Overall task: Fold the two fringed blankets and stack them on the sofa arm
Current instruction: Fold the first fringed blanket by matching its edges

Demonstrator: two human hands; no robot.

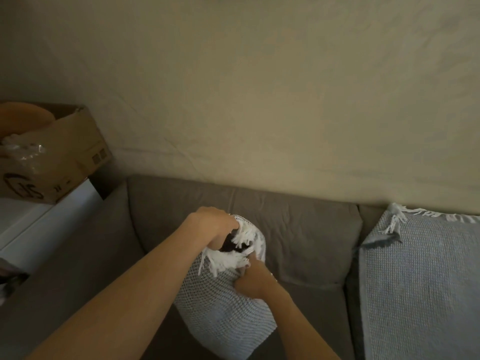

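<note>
A pale grey woven blanket (223, 307) with white fringe hangs bunched in front of the sofa seat. My left hand (215, 224) grips its fringed top edge from the left. My right hand (253, 280) clutches the cloth just below the fringe on the right. A second fringed blanket (420, 281), light blue-grey, lies spread over the sofa's right cushion and backrest, its fringe along the top. The sofa arm (85, 261) runs along the left side.
A brown-grey sofa (298, 229) stands against a beige wall (259, 87). A cardboard box (65, 157) with plastic wrap and an orange object rests on a white surface (39, 224) beyond the sofa arm at left.
</note>
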